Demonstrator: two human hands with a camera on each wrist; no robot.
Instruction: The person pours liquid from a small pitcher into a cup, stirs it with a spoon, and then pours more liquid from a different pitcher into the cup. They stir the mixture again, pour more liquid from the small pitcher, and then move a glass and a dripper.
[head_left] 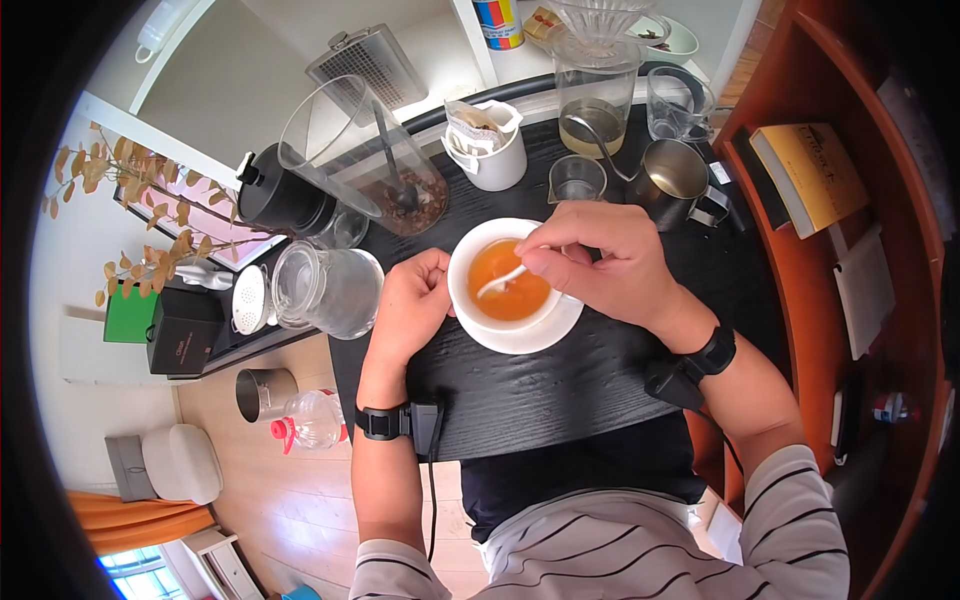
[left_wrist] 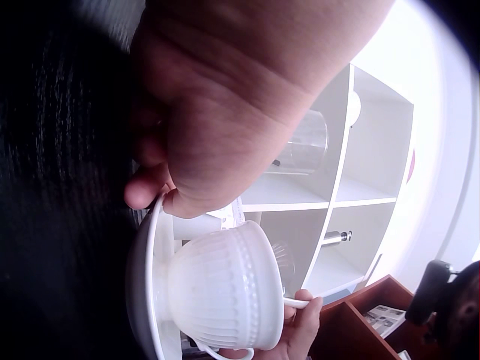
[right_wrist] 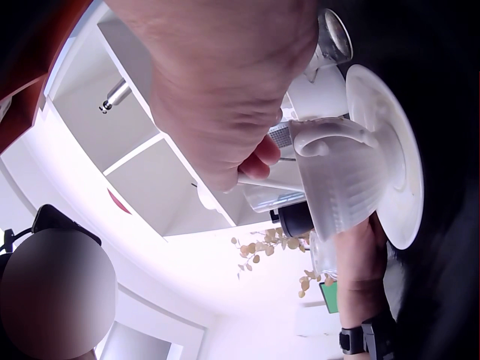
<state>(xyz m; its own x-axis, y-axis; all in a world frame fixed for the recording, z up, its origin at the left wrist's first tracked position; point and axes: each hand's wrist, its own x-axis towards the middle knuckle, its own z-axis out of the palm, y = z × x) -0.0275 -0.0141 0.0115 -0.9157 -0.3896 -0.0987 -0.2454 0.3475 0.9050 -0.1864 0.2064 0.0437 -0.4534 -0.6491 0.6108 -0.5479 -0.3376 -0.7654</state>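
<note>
A ribbed white cup (left_wrist: 225, 289) of amber liquid (head_left: 522, 300) stands on a white saucer (head_left: 545, 338) on the black table. My left hand (head_left: 410, 303) pinches the saucer's left rim, its thumb on top and fingertips (left_wrist: 142, 191) underneath. Over the cup's right side, my right hand (head_left: 612, 262) pinches the handle of a white spoon (head_left: 497, 284), whose bowl dips into the liquid. The right wrist view shows the cup's curled handle (right_wrist: 330, 133) below that hand.
Behind the cup are a white mug (head_left: 498, 168) with a drip bag, a small glass (head_left: 577, 180) and a steel pitcher (head_left: 672, 175). Left are a lidded glass jar (head_left: 345, 295) and a black grinder (head_left: 285, 195). A wooden shelf (head_left: 800, 330) borders the right side.
</note>
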